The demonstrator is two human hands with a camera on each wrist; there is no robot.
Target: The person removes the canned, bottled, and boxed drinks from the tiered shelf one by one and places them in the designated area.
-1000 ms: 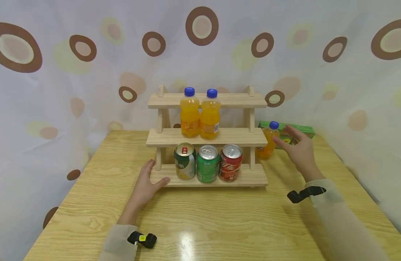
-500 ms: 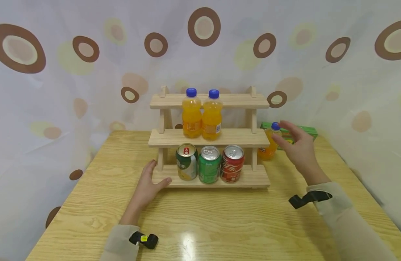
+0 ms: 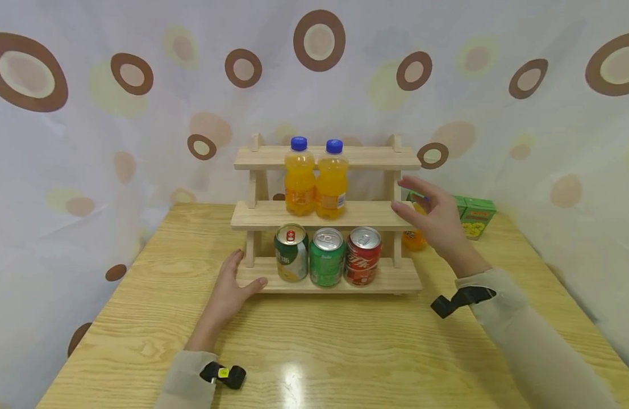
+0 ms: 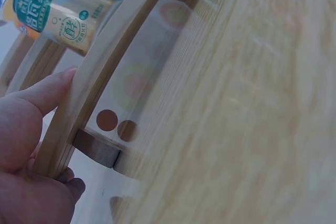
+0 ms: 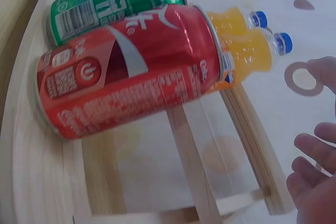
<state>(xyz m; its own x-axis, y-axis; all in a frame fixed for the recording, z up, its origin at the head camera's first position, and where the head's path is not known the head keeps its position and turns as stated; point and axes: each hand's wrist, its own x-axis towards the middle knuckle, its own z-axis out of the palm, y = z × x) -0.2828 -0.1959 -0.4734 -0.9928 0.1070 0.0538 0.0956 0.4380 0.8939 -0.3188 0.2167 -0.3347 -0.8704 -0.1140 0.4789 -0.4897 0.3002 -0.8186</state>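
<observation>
A three-tier wooden shelf (image 3: 370,215) stands on the table. My left hand (image 3: 231,291) grips the left end of its lowest tier; in the left wrist view the thumb (image 4: 55,87) lies on the board and fingertips show beneath. Three cans line that tier: a white-and-green can (image 3: 292,255), a green can (image 3: 327,258) and a red cola can (image 3: 363,257). On the middle tier are two orange soda bottles (image 3: 300,179). My right hand (image 3: 439,224), fingers spread and holding nothing, hovers by the shelf's right end, partly hiding a third orange soda bottle (image 3: 413,241) behind it.
Green drink cartons (image 3: 477,216) stand at the back right of the wooden table (image 3: 340,341), partly behind my right hand. A patterned curtain (image 3: 140,125) hangs behind and at both sides. The shelf's top tier (image 3: 375,156) rises behind the bottles.
My right hand has moved left toward the shelf's right end, now covering more of the third bottle and uncovering the cartons. The left hand keeps its grip; the drinks stay put.
</observation>
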